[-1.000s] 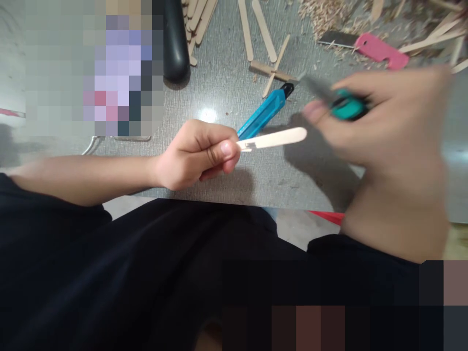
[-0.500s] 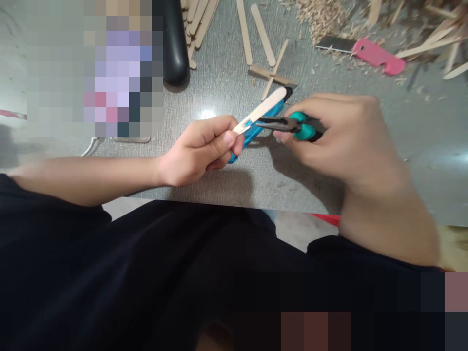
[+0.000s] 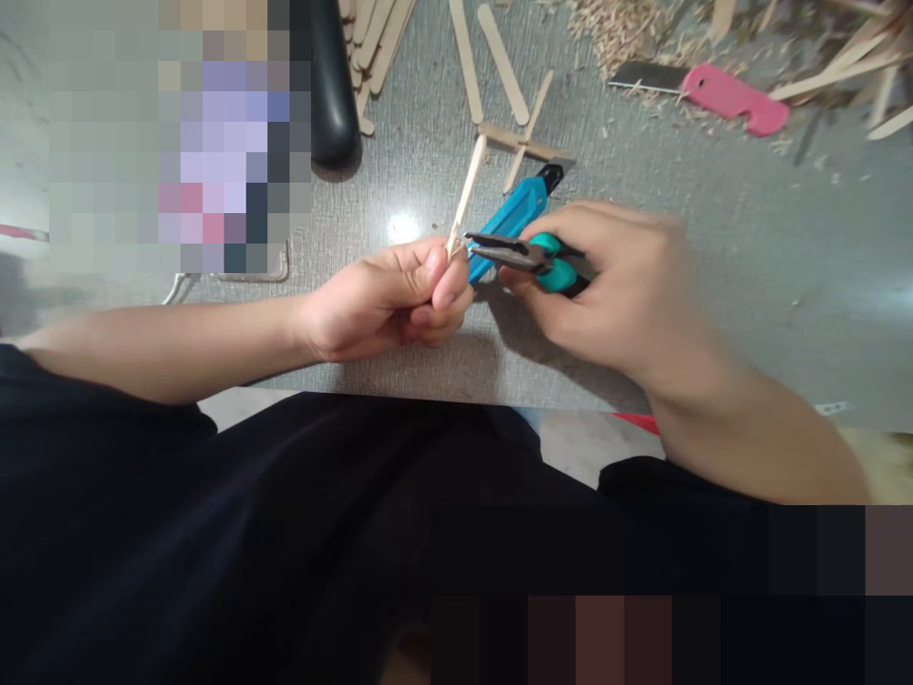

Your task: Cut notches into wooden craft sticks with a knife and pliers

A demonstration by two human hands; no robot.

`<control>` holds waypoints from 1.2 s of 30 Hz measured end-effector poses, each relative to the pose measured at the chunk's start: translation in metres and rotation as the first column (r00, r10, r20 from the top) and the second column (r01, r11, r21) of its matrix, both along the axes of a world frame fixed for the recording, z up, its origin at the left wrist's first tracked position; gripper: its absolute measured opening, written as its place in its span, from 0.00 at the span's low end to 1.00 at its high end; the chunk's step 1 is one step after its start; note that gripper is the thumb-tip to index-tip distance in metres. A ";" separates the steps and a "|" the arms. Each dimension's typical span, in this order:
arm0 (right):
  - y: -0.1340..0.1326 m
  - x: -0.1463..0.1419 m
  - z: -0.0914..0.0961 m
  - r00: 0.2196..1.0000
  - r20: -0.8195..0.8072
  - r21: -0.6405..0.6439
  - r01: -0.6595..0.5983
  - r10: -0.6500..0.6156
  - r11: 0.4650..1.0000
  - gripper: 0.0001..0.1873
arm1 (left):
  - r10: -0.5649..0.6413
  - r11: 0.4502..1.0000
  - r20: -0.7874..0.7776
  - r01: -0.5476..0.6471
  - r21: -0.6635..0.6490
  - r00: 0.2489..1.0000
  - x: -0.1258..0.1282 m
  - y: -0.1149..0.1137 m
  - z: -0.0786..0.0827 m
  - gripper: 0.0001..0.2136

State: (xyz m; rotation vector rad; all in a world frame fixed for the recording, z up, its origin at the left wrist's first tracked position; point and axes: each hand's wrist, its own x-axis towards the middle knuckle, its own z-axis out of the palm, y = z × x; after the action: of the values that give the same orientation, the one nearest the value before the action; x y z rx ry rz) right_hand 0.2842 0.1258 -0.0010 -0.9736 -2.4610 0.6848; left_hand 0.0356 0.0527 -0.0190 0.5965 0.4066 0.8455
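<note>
Between the thumb and fingers of my left hand [image 3: 399,295], a notched wooden craft stick [image 3: 468,190] is pinched, now turned nearly edge-on and pointing up. My right hand [image 3: 613,285] is closed around long-nose pliers [image 3: 517,255] with green and black handles. The jaws of the pliers stand slightly apart, their tips close to the splintered notch of the stick; whether they touch it I cannot tell. Under the pliers lies a blue utility knife [image 3: 517,211] on the table, its lower end partly hidden by my left fingers. My right palm hides most of the handles.
Two crossed sticks [image 3: 524,144] lie just beyond the knife on the grey table [image 3: 399,381]. Farther back are loose craft sticks [image 3: 501,65], a stick pile [image 3: 385,48], wood shavings [image 3: 620,38] and a pink-handled knife [image 3: 734,99]. A black object [image 3: 334,86] stands at back left.
My left hand has rotated the craft stick from a flat, rightward slant to nearly upright and edge-on. My right hand and the pliers have shifted left and slightly down.
</note>
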 end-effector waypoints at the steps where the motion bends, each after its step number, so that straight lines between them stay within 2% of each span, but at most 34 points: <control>1: -0.001 0.000 0.001 1.000 0.013 -0.009 0.001 -0.001 1.000 0.11 | 0.001 1.000 -0.009 -0.001 0.011 1.000 0.000 0.000 -0.001 0.26; 5: 0.002 0.000 -0.001 0.999 -0.035 0.002 -0.030 0.030 1.000 0.08 | 0.026 0.999 -0.046 -0.024 0.041 0.999 0.002 -0.001 -0.001 0.26; 10: 0.001 -0.001 0.000 0.999 -0.047 -0.048 -0.029 0.027 0.998 0.09 | 0.021 0.998 -0.071 -0.016 0.067 0.997 0.001 -0.001 0.000 0.25; 14: -0.003 -0.003 0.005 0.998 -0.058 0.037 0.011 -0.009 0.999 0.07 | -0.037 0.997 -0.045 0.040 0.069 0.998 -0.003 0.000 0.002 0.25; 16: 0.002 0.001 0.006 0.989 -0.131 0.052 0.078 -0.071 0.996 0.09 | -0.055 0.997 -0.030 0.056 0.047 0.998 -0.005 -0.002 0.002 0.23; 18: 0.016 0.008 0.005 0.950 -0.253 0.049 0.201 -0.182 0.978 0.15 | -0.090 0.996 -0.029 0.091 0.016 0.996 -0.004 -0.005 0.002 0.21; 19: 0.025 0.013 0.003 0.914 -0.316 0.141 0.310 -0.254 0.940 0.19 | -0.107 0.994 -0.029 0.107 0.005 0.994 -0.004 -0.006 0.002 0.21; 20: 0.034 0.017 0.001 0.910 -0.302 0.193 0.350 -0.284 0.917 0.20 | -0.110 0.994 -0.035 0.110 0.002 0.993 -0.003 -0.007 0.002 0.21; 21: 0.042 0.021 -0.001 0.922 -0.253 0.199 0.345 -0.292 0.917 0.18 | -0.082 0.997 -0.051 0.083 0.012 0.995 -0.003 -0.008 0.002 0.22; 23: 0.054 0.024 -0.006 0.935 -0.186 0.161 0.333 -0.303 0.929 0.18 | 0.050 0.996 -0.133 -0.041 0.073 0.990 -0.002 -0.007 0.002 0.23; 26: 0.051 0.020 -0.010 0.973 -0.046 0.067 0.231 -0.228 0.971 0.16 | 0.235 0.962 -0.275 -0.183 0.201 0.932 -0.003 -0.003 0.003 0.24; 29: 0.038 0.014 -0.007 0.988 0.003 0.031 0.157 -0.157 0.987 0.14 | 0.241 0.959 -0.302 -0.179 0.220 0.922 -0.005 -0.001 0.003 0.25; 36: 0.019 0.007 0.002 0.997 -0.066 -0.080 0.029 -0.034 0.996 0.08 | 0.189 0.972 -0.176 -0.158 0.173 0.966 -0.001 -0.002 0.004 0.29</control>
State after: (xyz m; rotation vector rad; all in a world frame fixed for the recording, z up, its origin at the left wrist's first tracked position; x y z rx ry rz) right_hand 0.2907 0.1450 0.0006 -1.0001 -2.3713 0.7967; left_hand 0.0345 0.0506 -0.0149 0.8016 0.5776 0.9985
